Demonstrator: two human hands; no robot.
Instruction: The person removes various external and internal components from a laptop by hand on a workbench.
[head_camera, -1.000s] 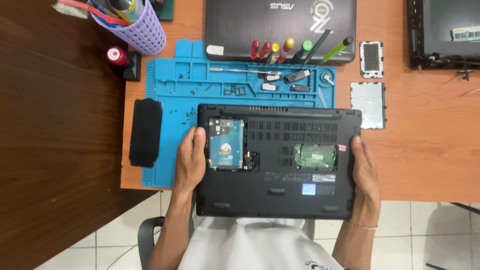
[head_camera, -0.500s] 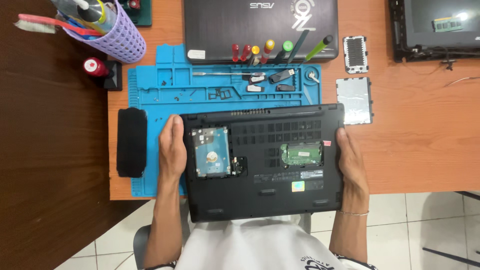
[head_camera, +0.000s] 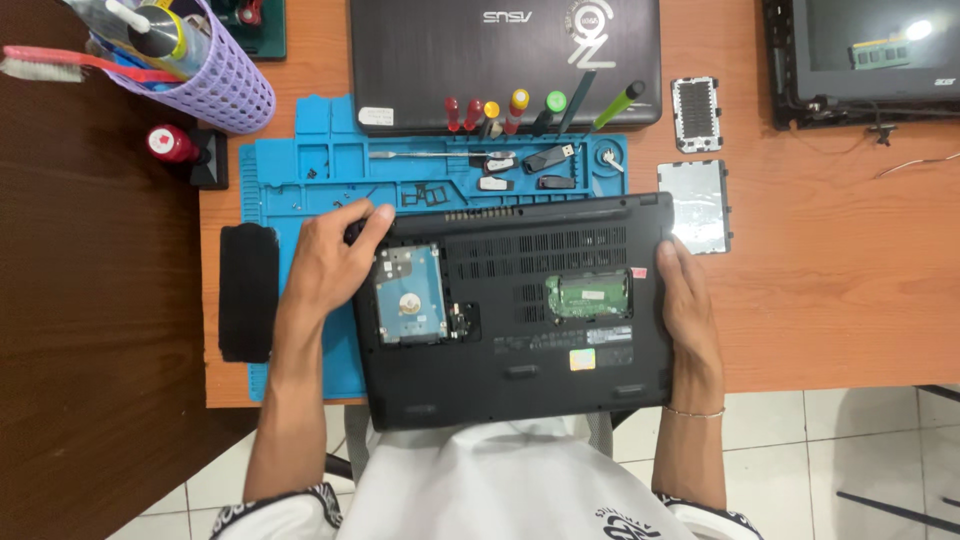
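A black laptop (head_camera: 520, 375) lies upside down on the blue repair mat (head_camera: 300, 180), its near edge hanging past the desk toward my lap. Two bays in its underside are uncovered: a silver hard drive (head_camera: 408, 295) on the left and a green memory board (head_camera: 588, 296) to the right. My left hand (head_camera: 325, 265) rests on the mat against the laptop's far-left corner, fingers curled over that corner beside the hard drive. My right hand (head_camera: 688, 305) lies flat along the laptop's right edge, gripping it.
Two removed cover plates (head_camera: 695, 205) (head_camera: 694, 112) lie on the orange desk to the right. Screwdrivers (head_camera: 520, 108), a metal pry tool (head_camera: 435, 155) and small parts sit along the mat's far side. A second closed laptop (head_camera: 470, 55), a purple tool cup (head_camera: 215, 85), a black battery (head_camera: 248, 290) and another open laptop (head_camera: 870, 60) surround it.
My left hand has slid from the laptop's left edge up to its far-left corner. The laptop stays between both hands; the view has shifted slightly.
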